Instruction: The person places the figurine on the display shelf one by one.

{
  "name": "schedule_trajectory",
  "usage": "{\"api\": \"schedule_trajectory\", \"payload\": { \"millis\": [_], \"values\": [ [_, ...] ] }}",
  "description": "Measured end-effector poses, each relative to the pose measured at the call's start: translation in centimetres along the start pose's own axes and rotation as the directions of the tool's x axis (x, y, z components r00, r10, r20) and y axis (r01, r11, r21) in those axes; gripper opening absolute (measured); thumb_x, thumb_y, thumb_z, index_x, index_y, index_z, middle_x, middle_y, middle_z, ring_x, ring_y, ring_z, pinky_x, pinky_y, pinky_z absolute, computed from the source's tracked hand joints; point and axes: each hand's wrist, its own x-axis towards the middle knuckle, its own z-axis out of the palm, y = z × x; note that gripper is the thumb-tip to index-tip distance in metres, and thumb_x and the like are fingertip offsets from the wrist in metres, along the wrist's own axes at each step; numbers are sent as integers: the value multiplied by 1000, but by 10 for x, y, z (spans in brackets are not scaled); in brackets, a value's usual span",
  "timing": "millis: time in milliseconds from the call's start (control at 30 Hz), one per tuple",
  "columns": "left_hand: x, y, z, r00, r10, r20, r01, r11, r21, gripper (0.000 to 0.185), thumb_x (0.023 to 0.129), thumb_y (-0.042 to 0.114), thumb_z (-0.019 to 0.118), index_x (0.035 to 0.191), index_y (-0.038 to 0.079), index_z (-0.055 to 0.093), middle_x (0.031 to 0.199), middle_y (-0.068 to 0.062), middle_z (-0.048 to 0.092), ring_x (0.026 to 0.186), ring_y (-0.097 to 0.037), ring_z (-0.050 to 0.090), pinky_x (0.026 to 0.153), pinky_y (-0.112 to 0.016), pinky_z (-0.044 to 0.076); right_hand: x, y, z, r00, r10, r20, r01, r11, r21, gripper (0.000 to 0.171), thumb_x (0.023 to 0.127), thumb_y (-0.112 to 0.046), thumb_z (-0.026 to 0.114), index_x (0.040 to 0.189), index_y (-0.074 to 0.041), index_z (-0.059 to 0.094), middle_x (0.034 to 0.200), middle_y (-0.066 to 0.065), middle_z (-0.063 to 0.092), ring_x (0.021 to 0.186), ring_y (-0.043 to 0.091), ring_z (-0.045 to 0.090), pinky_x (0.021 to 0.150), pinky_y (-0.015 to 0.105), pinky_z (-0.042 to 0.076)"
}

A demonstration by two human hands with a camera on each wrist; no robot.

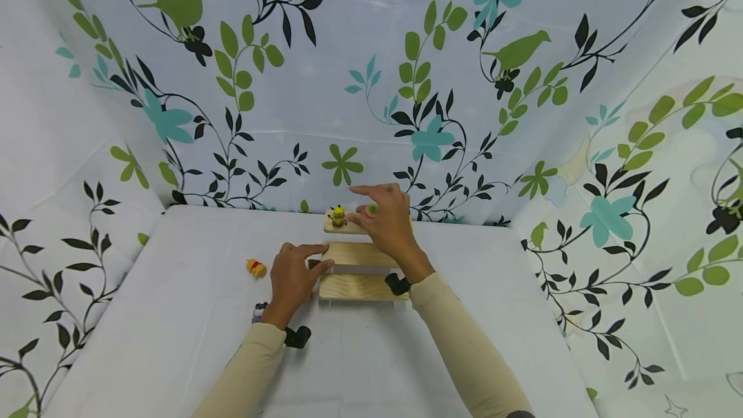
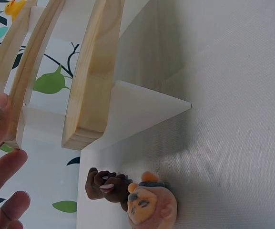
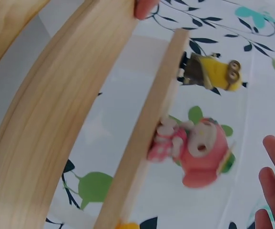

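A wooden three-tier display stand (image 1: 354, 255) is on the table. My left hand (image 1: 295, 279) grips the left end of its middle tier, thumb on one side and a finger on the other. My right hand (image 1: 384, 217) is over the right part of the top tier, fingers spread. In the right wrist view those fingers (image 3: 273, 191) are apart from a pink-hooded figurine (image 3: 194, 150) standing on the top tier (image 3: 144, 124). Beside it stands a yellow minion figurine (image 3: 213, 71). My right hand mostly hides the pink figurine in the head view.
On the table left of the stand lie a red-and-yellow figurine (image 1: 256, 268) and a purple-and-white one (image 1: 259, 309), partly behind my left hand. The left wrist view shows a brown figurine (image 2: 109, 186) and a peach-coloured one (image 2: 152, 207). A patterned cloth backdrop (image 1: 278, 82) rises behind.
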Motion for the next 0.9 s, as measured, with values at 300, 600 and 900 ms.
{"api": "schedule_trajectory", "payload": {
  "millis": [300, 600, 900],
  "values": [
    [0, -2, 0, 1000, 13, -21, -13, 1000, -8, 43, 84, 37, 91, 123, 22, 82, 111, -4, 83, 81, -24, 53, 66, -34, 35, -21, 11, -29, 996, 10, -90, -5, 998, 58, 56, 84, -24, 93, 137, -22, 73, 140, 0, 72, 125, 24, 53, 109, 57, 30],
    [0, -3, 2, 1000, 17, -18, -17, 1000, -10, 45, 83, 37, 91, 125, 22, 81, 112, -4, 83, 82, -24, 54, 65, -33, 35, -51, 24, -55, 988, 81, -134, -68, 993, 92, 54, 88, -28, 90, 138, -26, 72, 139, 0, 72, 123, 25, 54, 109, 58, 31],
    [0, -1, 1, 1000, 3, -2, -3, 1000, -11, 44, 85, 38, 89, 125, 23, 81, 115, -5, 83, 82, -25, 53, 65, -33, 36, -87, 45, -77, 964, 179, -195, -162, 981, 103, 54, 86, -23, 91, 137, -22, 73, 135, 1, 74, 124, 24, 58, 109, 56, 30]
  ]
}}
